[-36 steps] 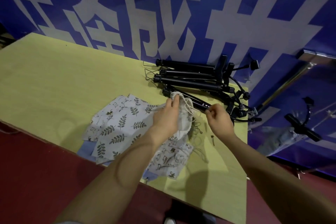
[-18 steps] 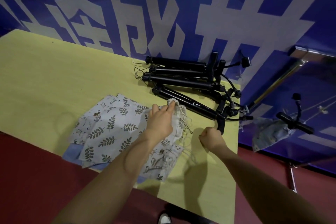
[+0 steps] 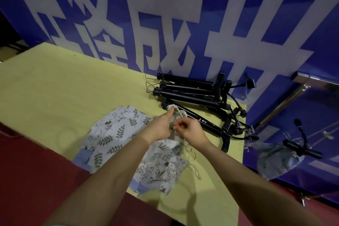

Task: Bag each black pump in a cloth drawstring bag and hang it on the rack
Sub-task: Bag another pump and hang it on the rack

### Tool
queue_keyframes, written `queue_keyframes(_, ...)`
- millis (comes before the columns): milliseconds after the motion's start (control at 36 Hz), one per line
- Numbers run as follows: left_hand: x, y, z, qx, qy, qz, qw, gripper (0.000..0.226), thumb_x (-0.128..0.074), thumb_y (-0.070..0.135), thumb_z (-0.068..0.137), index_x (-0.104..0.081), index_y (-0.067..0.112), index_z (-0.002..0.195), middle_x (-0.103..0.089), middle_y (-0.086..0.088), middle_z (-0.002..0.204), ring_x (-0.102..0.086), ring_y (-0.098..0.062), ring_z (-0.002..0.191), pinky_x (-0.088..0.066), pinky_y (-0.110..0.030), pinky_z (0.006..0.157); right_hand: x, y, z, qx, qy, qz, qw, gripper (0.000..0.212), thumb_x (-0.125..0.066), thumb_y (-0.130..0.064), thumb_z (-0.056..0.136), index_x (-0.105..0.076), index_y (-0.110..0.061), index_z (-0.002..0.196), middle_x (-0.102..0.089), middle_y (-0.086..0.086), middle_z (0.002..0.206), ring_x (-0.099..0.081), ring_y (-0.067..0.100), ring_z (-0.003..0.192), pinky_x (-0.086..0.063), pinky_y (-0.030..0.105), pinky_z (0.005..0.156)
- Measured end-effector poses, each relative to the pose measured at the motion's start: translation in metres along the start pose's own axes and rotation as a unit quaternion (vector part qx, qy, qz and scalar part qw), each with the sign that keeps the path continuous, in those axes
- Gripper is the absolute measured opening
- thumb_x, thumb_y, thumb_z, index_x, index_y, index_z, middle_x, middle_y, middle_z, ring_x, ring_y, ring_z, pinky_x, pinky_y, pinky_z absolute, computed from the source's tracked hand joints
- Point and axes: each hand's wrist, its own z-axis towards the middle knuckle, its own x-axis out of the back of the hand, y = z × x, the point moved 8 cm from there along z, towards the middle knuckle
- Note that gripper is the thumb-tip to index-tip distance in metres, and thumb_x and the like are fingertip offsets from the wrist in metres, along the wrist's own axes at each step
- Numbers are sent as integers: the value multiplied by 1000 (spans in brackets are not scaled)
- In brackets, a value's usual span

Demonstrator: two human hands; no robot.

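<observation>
**Hands work a drawstring bag beside a stack of pumps**

A person's two bare hands met over a cloth drawstring bag (image 3: 175,115) at the near right part of a yellow-green surface (image 3: 55,86). The left hand (image 3: 161,126) gripped the bag's gathered cloth, its fingers reaching up toward the puckered mouth, which lay against the end of the nearest black pump (image 3: 205,121). The right hand (image 3: 190,130) was curled just beside the left, fingertips pinched together at the bag's cord; how much of the cord it held could not be told.

Behind the hands, more black pumps (image 3: 189,88) lay stacked side by side near the far edge of the surface, their hoses (image 3: 236,110) tangled at the right end. Under and to the left of the forearms, a loose pile of flat printed bags (image 3: 113,134) with leaf and small figure patterns lay spread toward the near edge, with loose cords (image 3: 192,154) trailing to its right.

Off the right edge of the surface, a bagged pump (image 3: 278,159) hung below a metal rack bar (image 3: 282,102), its black handle sticking out of the bag's mouth. A blue banner (image 3: 165,14) with large white characters filled the background.
</observation>
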Motion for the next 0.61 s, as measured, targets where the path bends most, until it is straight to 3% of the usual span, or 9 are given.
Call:
queue_keyframes(83, 9, -1, 0, 2, 15, -27, 1000, 92, -51, -6, 83, -1, 31, 150, -37, -9, 148, -60, -24, 88, -45, -27, 64, 3, -8, 5, 18, 7, -11, 1000, 8, -60, -5, 90, -66, -10, 91, -59, -6, 69, -54, 10, 59, -44, 22, 57)
queue_keyframes(167, 17, -1, 4, 1, 41, -40, 998, 90, -53, -5, 83, -4, 30, 150, -31, -6, 152, -58, -26, 106, -51, -29, 74, 13, -18, 12, 43, 37, -24, 998, 13, -61, -10, 88, -61, -22, 82, -55, -5, 65, -53, 15, 58, -46, 33, 58)
queue_keyframes(250, 24, 3, 11, 2, 69, -49, 996, 85, -50, -7, 84, -8, 25, 151, -25, -6, 154, -47, -29, 124, -49, -34, 92, 30, -25, 25, 65, 85, -93, 990, 3, -62, -18, 87, -64, -18, 90, -58, -3, 77, -55, 14, 70, -47, 35, 66)
queue_keyframes(333, 35, 9, 20, 14, 103, -33, 994, 78, -50, -2, 86, -13, 18, 151, -32, -13, 147, -43, -34, 127, -44, -44, 101, 49, -29, 44, 63, 110, -166, 978, 14, -59, -20, 88, -63, -15, 100, -60, 1, 95, -57, 18, 87, -49, 37, 75)
queue_keyframes(472, 49, 14, 40, 45, 147, -9, 988, 67, -47, -2, 87, -22, 12, 147, -39, -18, 137, -48, -34, 119, -45, -41, 97, 68, -18, 84, 9, 68, -323, 944, 41, -58, -22, 89, -51, -8, 126, -52, 11, 125, -47, 30, 118, -42, 41, 98)
queue_keyframes(611, 48, 13, 60, 68, 151, -2, 986, 64, -47, -2, 86, -26, 12, 145, -40, -15, 134, -52, -32, 113, -46, -37, 86, 81, 5, 112, -29, 22, -473, 880, 52, -56, -23, 89, -37, -9, 135, -44, 14, 136, -42, 34, 123, -35, 41, 102)
